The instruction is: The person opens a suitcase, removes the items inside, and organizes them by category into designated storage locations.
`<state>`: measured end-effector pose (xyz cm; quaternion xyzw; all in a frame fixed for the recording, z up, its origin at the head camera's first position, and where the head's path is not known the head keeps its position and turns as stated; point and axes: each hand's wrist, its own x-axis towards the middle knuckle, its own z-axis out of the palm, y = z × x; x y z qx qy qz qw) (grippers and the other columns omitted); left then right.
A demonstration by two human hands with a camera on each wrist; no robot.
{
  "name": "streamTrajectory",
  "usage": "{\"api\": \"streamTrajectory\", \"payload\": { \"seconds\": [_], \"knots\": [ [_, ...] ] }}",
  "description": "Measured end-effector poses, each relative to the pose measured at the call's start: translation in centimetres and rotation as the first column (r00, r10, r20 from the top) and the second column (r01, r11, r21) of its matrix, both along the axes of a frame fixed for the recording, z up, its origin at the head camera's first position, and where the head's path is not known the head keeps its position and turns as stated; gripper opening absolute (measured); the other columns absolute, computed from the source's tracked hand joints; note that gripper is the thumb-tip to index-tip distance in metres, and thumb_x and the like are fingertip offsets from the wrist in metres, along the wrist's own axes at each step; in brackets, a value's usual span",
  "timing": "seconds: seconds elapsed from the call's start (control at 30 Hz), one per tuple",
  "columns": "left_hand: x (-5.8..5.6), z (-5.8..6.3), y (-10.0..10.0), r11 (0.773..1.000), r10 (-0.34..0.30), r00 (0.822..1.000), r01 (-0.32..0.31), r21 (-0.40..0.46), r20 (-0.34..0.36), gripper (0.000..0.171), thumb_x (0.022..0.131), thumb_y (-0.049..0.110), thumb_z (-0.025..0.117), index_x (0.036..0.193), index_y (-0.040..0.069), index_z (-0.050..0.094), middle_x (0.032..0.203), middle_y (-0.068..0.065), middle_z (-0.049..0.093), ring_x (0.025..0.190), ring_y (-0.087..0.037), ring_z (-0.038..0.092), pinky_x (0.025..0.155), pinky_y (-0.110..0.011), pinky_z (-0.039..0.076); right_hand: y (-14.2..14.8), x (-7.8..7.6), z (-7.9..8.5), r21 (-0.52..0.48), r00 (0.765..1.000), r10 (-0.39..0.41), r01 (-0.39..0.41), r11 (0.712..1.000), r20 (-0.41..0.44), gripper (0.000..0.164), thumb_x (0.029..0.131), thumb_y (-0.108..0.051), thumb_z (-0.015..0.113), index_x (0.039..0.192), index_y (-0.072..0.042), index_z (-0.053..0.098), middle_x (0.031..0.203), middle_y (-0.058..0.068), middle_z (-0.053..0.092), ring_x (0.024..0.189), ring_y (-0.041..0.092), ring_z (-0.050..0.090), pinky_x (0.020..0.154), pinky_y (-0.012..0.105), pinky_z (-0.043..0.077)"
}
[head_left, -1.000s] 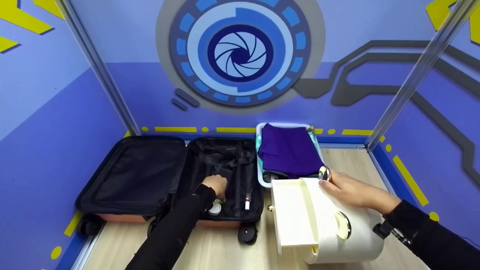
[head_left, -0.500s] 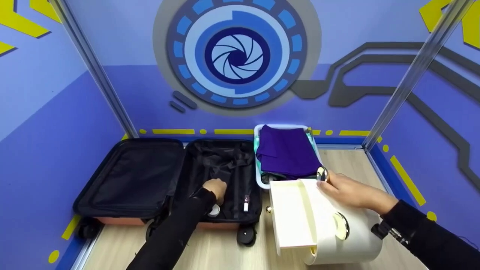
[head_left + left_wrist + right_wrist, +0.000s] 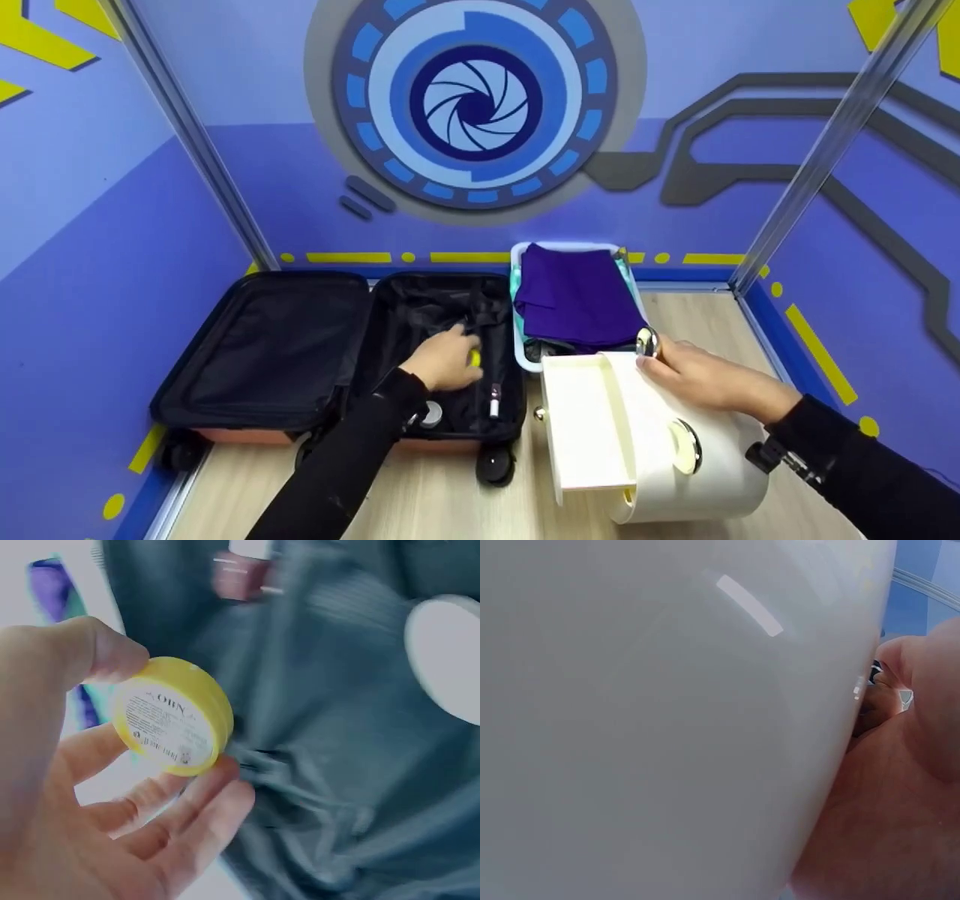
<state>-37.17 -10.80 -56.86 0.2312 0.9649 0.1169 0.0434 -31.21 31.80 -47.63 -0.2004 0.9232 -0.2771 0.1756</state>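
My left hand (image 3: 442,361) is over the right half of an open suitcase (image 3: 390,330) with black lining. Between its thumb and fingers it pinches a round yellow tub (image 3: 171,720), whose printed label faces the left wrist camera. Below the hand, a white-lidded jar (image 3: 430,414) lies in the suitcase, and a small bottle with a white cap (image 3: 494,403) is to its right. My right hand (image 3: 694,379) grips a shiny metal handle (image 3: 646,343) on a glossy white storage box (image 3: 724,465). The box's drawer (image 3: 589,442) is pulled out to the left; most of the grip is hidden in the right wrist view.
Flat on the left lies the suitcase's other half (image 3: 281,349), with black wheels (image 3: 180,450) at its front. Behind the white box stands a pale blue basket (image 3: 528,366), heaped with clothes under a folded purple cloth (image 3: 577,296). Blue panels (image 3: 375,165) wall in the wooden tabletop (image 3: 420,495).
My left hand has risen from the suitcase floor near the white-lidded jar and moved up and right, with the yellow tub now showing in its fingers. My right hand stays on the handle.
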Motion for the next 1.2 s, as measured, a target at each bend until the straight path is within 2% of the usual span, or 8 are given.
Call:
{"api": "streamTrajectory", "payload": {
  "seconds": [0.17, 0.3, 0.43, 0.6, 0.73, 0.9, 1.03, 1.2],
  "knots": [
    [1.5, 4.0, 1.1, 0.980, -0.072, 0.996, 0.079, 0.185, -0.043, 0.042, 0.092, 0.032, 0.075, 0.132, 0.018, 0.075, 0.116, -0.003, 0.063, 0.090, -0.018, 0.064, 0.086, -0.038, 0.058, -0.1, -0.1, 0.2, 0.013, 1.000, 0.003, -0.002, 1.000, -0.029, 0.031, 0.118, -0.043, 0.050, 0.108, -0.014, 0.053, 0.102, 0.008, 0.063, 0.094, 0.019, 0.061, 0.079, 0.035, 0.051],
    [3.1, 7.1, 2.4, 0.946, -0.125, 0.986, 0.153, 0.286, -0.112, 0.048, 0.093, 0.028, 0.073, 0.140, 0.021, 0.073, 0.119, 0.001, 0.062, 0.092, -0.013, 0.064, 0.085, -0.032, 0.056, -0.1, -0.1, 0.4, 0.025, 0.999, 0.009, -0.008, 1.000, -0.046, 0.031, 0.117, -0.044, 0.050, 0.110, -0.014, 0.054, 0.108, 0.010, 0.064, 0.100, 0.021, 0.061, 0.085, 0.040, 0.050],
    [5.0, 9.5, 4.2, 0.911, -0.208, 0.957, 0.264, 0.316, -0.200, 0.053, 0.094, 0.027, 0.074, 0.147, 0.022, 0.070, 0.125, 0.001, 0.062, 0.098, -0.013, 0.062, 0.088, -0.031, 0.055, 0.0, -0.1, 0.5, 0.024, 0.999, 0.009, -0.008, 1.000, -0.044, 0.032, 0.117, -0.045, 0.050, 0.114, -0.014, 0.054, 0.109, 0.010, 0.066, 0.100, 0.020, 0.063, 0.085, 0.039, 0.052],
    [6.6, 11.5, 6.6, 0.882, -0.307, 0.906, 0.386, 0.272, -0.291, 0.055, 0.092, 0.028, 0.079, 0.145, 0.019, 0.068, 0.132, 0.001, 0.067, 0.111, -0.014, 0.064, 0.097, -0.030, 0.057, 0.1, -0.1, 0.4, 0.008, 1.000, 0.007, -0.007, 1.000, -0.023, 0.031, 0.117, -0.044, 0.050, 0.113, -0.013, 0.053, 0.104, 0.009, 0.065, 0.093, 0.018, 0.063, 0.078, 0.035, 0.054],
    [7.2, 11.8, 8.6, 0.874, -0.371, 0.874, 0.443, 0.200, -0.315, 0.054, 0.092, 0.032, 0.083, 0.143, 0.016, 0.070, 0.136, 0.001, 0.071, 0.119, -0.017, 0.066, 0.102, -0.030, 0.056, 0.1, -0.1, 0.2, -0.004, 1.000, 0.002, -0.002, 1.000, -0.010, 0.032, 0.117, -0.043, 0.050, 0.120, -0.011, 0.055, 0.103, 0.009, 0.065, 0.090, 0.017, 0.064, 0.073, 0.032, 0.055],
    [7.8, 11.0, 10.8, 0.868, -0.457, 0.849, 0.491, 0.075, -0.266, 0.055, 0.097, 0.037, 0.082, 0.147, 0.019, 0.070, 0.140, -0.001, 0.070, 0.122, -0.018, 0.066, 0.106, -0.029, 0.055, 0.0, -0.1, -0.1, -0.033, 1.000, 0.001, 0.000, 0.999, 0.022, 0.034, 0.118, -0.042, 0.050, 0.128, -0.010, 0.056, 0.101, 0.008, 0.066, 0.084, 0.016, 0.068, 0.066, 0.031, 0.059],
    [8.3, 9.8, 12.3, 0.867, -0.490, 0.848, 0.499, -0.008, -0.204, 0.051, 0.098, 0.037, 0.080, 0.145, 0.018, 0.071, 0.138, -0.002, 0.071, 0.120, -0.017, 0.068, 0.105, -0.029, 0.056, -0.1, -0.1, -0.1, -0.034, 0.999, -0.009, 0.010, 0.999, 0.034, 0.035, 0.117, -0.042, 0.051, 0.129, -0.010, 0.055, 0.100, 0.008, 0.066, 0.082, 0.017, 0.068, 0.064, 0.031, 0.060],
    [8.7, 8.6, 13.6, 0.874, -0.486, 0.852, 0.481, -0.076, -0.194, 0.033, 0.095, 0.036, 0.082, 0.122, 0.018, 0.078, 0.119, 0.002, 0.076, 0.105, -0.012, 0.072, 0.096, -0.031, 0.057, -0.1, 0.0, -0.2, 0.009, 0.999, -0.007, 0.007, 1.000, -0.032, 0.032, 0.117, -0.042, 0.051, 0.120, -0.011, 0.056, 0.105, 0.009, 0.065, 0.093, 0.018, 0.063, 0.076, 0.034, 0.054]
  ]
}}
